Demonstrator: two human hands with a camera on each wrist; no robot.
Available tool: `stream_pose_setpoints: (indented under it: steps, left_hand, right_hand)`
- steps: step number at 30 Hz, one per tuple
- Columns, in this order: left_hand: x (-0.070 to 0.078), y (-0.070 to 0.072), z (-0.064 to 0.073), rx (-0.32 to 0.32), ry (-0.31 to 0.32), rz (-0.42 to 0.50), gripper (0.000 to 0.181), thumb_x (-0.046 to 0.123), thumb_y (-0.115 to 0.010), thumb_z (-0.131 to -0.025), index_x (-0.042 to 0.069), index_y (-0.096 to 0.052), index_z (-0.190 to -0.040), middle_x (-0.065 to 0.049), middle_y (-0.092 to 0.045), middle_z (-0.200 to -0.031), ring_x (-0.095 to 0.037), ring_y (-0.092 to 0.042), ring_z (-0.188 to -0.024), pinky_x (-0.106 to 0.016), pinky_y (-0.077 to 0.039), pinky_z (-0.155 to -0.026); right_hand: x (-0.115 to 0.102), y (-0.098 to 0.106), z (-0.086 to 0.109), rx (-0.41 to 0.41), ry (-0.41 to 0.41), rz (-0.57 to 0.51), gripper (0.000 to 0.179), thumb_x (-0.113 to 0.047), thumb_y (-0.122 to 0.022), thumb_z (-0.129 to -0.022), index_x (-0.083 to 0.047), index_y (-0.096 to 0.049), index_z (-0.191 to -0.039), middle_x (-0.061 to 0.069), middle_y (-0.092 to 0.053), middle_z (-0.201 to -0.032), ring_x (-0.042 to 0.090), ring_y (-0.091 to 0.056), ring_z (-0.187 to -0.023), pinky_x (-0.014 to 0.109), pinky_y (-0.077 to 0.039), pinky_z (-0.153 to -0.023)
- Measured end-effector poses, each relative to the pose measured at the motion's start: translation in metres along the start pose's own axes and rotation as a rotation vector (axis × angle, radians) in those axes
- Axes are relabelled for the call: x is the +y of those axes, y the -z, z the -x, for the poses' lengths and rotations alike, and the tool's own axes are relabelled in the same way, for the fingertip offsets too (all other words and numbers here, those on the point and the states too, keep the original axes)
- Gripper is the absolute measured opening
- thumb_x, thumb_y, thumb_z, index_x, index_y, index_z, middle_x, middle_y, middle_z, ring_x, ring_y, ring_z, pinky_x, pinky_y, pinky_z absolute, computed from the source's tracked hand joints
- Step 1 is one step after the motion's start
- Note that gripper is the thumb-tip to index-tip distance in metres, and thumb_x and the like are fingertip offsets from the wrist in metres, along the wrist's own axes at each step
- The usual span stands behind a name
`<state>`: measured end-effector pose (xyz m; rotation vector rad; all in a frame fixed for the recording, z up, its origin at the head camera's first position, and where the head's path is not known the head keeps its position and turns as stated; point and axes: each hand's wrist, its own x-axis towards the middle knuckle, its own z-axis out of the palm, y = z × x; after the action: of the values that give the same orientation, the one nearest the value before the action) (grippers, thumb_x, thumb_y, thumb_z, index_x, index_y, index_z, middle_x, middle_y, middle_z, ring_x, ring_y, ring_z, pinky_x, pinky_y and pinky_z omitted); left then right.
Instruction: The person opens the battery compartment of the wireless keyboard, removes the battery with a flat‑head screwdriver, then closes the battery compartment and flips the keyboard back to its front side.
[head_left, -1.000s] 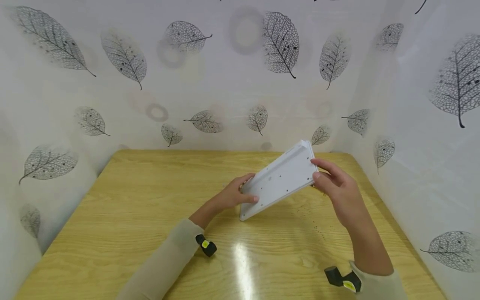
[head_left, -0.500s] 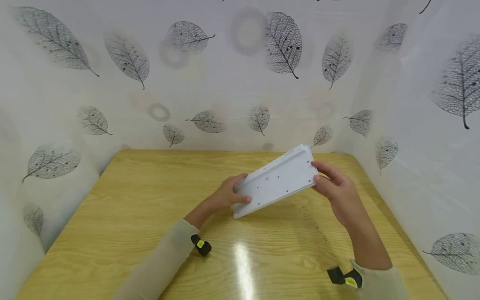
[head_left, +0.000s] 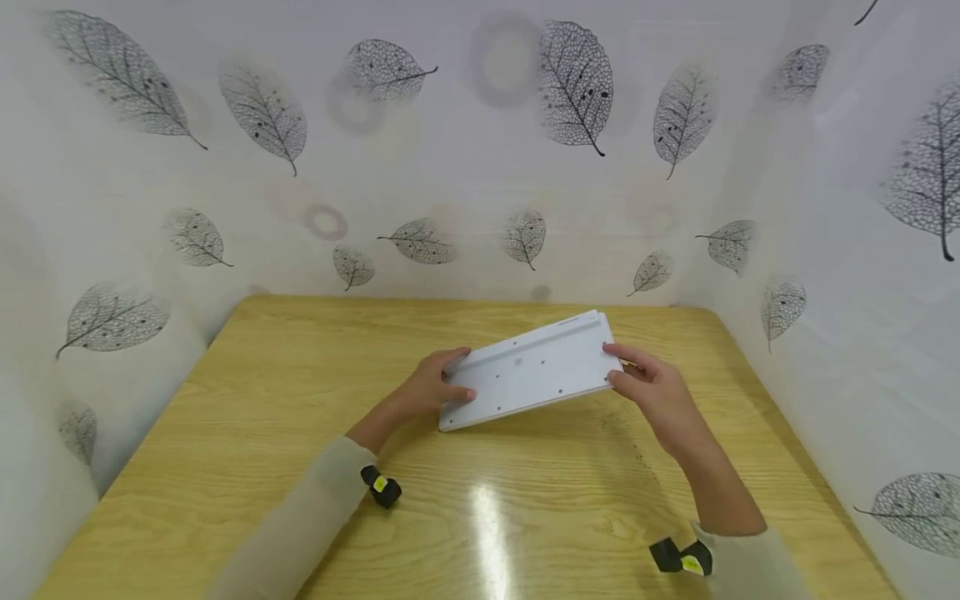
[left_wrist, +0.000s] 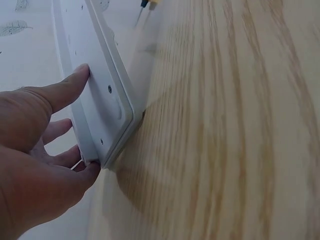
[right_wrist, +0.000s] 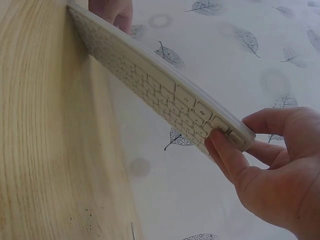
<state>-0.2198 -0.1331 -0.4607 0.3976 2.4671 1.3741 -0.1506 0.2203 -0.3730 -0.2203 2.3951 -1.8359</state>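
White flat rectangular plastic keyboard [head_left: 528, 367] held tilted btwn L hand [head_left: 427, 387] & R hand [head_left: 656, 392], over light wood-grain table [head_left: 300, 392].
Underside, dotted w/ small dark screws [left_wrist: 109, 89], is turned toward head cam; pale keys [right_wrist: 162, 95] are seen on opp. face in R wrist view. R end is raised off table; lower L corner is v. close to it, contact can't be told. L end is gripped, w/ thumb laid on underside & fingers around the edge. R end is pinched btwn digits set on both faces. Dark specks [head_left: 637, 456] are scattered on table near R hand. Beige sleeves [head_left: 300, 517] are worn, w/ black wrist units [head_left: 382, 487] strapped on. Area is backed by white leaf-print sheet [head_left: 465, 183].
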Motion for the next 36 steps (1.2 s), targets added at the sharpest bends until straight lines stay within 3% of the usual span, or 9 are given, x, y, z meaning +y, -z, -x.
stream_pose_setpoints:
  steps: [4, 8, 15, 19, 22, 26, 29, 32, 36]
  left_hand:
    - [-0.004, 0.006, 0.002, 0.006, -0.006, -0.030, 0.080, 0.025, -0.078, -0.090, 0.012, -0.036, -0.157, -0.014, -0.033, -0.162, -0.036, -0.030, -0.150, -0.053, -0.030, -0.119]
    - [-0.008, 0.011, 0.005, 0.010, 0.005, -0.042, 0.078, 0.024, -0.077, -0.091, 0.010, -0.036, -0.156, -0.016, -0.034, -0.161, -0.037, -0.032, -0.149, -0.053, -0.032, -0.118]
    - [-0.011, 0.017, 0.007, 0.017, 0.033, -0.056, 0.074, 0.022, -0.076, -0.091, 0.008, -0.040, -0.154, -0.018, -0.037, -0.159, -0.038, -0.036, -0.146, -0.054, -0.032, -0.118]
    - [-0.012, 0.021, 0.008, 0.031, 0.032, -0.076, 0.071, 0.019, -0.075, -0.092, 0.007, -0.042, -0.153, -0.019, -0.040, -0.156, -0.038, -0.041, -0.142, -0.054, -0.035, -0.116]
    - [-0.014, 0.023, 0.008, 0.035, 0.026, -0.107, 0.068, 0.017, -0.074, -0.092, 0.006, -0.043, -0.152, -0.019, -0.042, -0.155, -0.037, -0.042, -0.141, -0.053, -0.036, -0.116]
    - [-0.016, 0.025, 0.008, 0.030, 0.017, -0.138, 0.067, 0.016, -0.074, -0.093, 0.005, -0.044, -0.151, -0.019, -0.043, -0.154, -0.037, -0.042, -0.141, -0.053, -0.036, -0.116]
    - [-0.017, 0.027, 0.008, 0.034, 0.017, -0.148, 0.066, 0.016, -0.074, -0.092, 0.005, -0.045, -0.151, -0.019, -0.044, -0.154, -0.037, -0.041, -0.142, -0.053, -0.035, -0.116]
    - [-0.019, 0.030, 0.009, 0.036, 0.021, -0.152, 0.066, 0.016, -0.074, -0.092, 0.006, -0.045, -0.151, -0.018, -0.043, -0.155, -0.038, -0.040, -0.143, -0.054, -0.034, -0.117]
    - [-0.022, 0.033, 0.009, 0.026, 0.019, -0.158, 0.066, 0.015, -0.074, -0.092, 0.006, -0.045, -0.151, -0.018, -0.042, -0.156, -0.038, -0.038, -0.145, -0.054, -0.033, -0.117]
  right_hand:
    - [0.005, -0.003, -0.002, -0.017, -0.035, 0.024, 0.051, -0.018, -0.059, -0.102, 0.000, -0.046, -0.148, 0.021, -0.048, -0.148, 0.004, -0.061, -0.112, 0.015, -0.051, -0.092]
    - [0.011, -0.005, -0.005, -0.020, -0.053, 0.046, 0.049, -0.017, -0.059, -0.102, 0.000, -0.047, -0.147, 0.018, -0.041, -0.156, 0.021, -0.052, -0.131, 0.014, -0.048, -0.094]
    - [0.026, -0.006, -0.006, -0.040, -0.088, 0.126, 0.047, -0.019, -0.058, -0.102, -0.005, -0.050, -0.147, 0.015, -0.031, -0.163, 0.039, -0.029, -0.149, 0.050, -0.035, -0.115]
    - [0.032, -0.010, -0.006, -0.036, -0.115, 0.163, 0.047, -0.021, -0.059, -0.102, -0.008, -0.051, -0.147, 0.016, -0.033, -0.162, 0.040, -0.037, -0.145, 0.054, -0.039, -0.113]
    - [0.036, -0.013, -0.008, -0.020, -0.116, 0.223, 0.045, -0.019, -0.061, -0.101, -0.008, -0.054, -0.144, 0.018, -0.044, -0.153, 0.036, -0.049, -0.132, 0.048, -0.049, -0.103]
    - [0.041, -0.016, -0.009, 0.000, -0.120, 0.279, 0.043, -0.014, -0.064, -0.098, -0.006, -0.059, -0.140, 0.019, -0.063, -0.120, 0.025, -0.057, -0.098, 0.031, -0.052, -0.078]
    - [0.046, -0.018, -0.012, -0.005, -0.133, 0.277, 0.043, -0.013, -0.066, -0.097, -0.005, -0.060, -0.138, 0.014, -0.066, -0.101, 0.020, -0.056, -0.085, 0.029, -0.050, -0.069]
    - [0.050, -0.019, -0.014, -0.029, -0.153, 0.260, 0.044, -0.015, -0.068, -0.096, -0.005, -0.059, -0.139, 0.013, -0.068, -0.103, 0.020, -0.061, -0.089, 0.032, -0.052, -0.076]
    - [0.057, -0.021, -0.017, -0.059, -0.184, 0.264, 0.045, -0.017, -0.069, -0.096, -0.006, -0.060, -0.139, 0.017, -0.066, -0.123, 0.022, -0.063, -0.101, 0.033, -0.054, -0.083]
